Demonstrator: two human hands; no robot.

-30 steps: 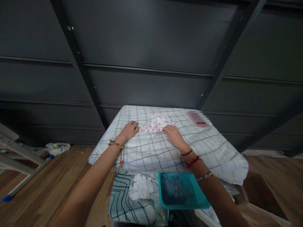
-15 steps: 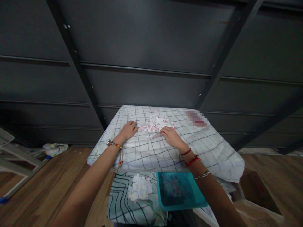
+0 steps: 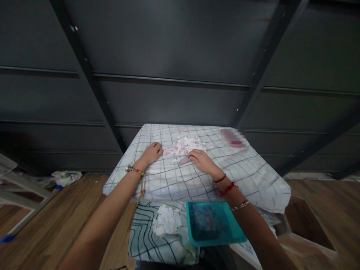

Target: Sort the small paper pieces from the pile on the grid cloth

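Observation:
My right hand [image 3: 203, 160] is closed on a flat, pointed grey-pink piece [image 3: 184, 161]; its exact kind is unclear. The tip of that piece points left, low over the white checked cloth [image 3: 168, 178] at the near edge of a heap of small white and pinkish scraps [image 3: 188, 144]. Left of the heap, my left hand [image 3: 152, 153] rests on the cloth with its fingers bent and slightly apart. A small greyish spot shows by its fingertips, too small to make out.
In front of me stand a turquoise tray [image 3: 237, 235] with a dark, stained bottom and a pile of white scraps [image 3: 168, 220] on green patterned fabric [image 3: 146, 240]. A blurred-out reddish patch [image 3: 233, 138] lies at the cloth's far right. Dark panels [image 3: 174, 101] rise behind.
My right hand has shifted slightly left with the pointed piece, which shows more of its length now. The left hand stays in about the same place.

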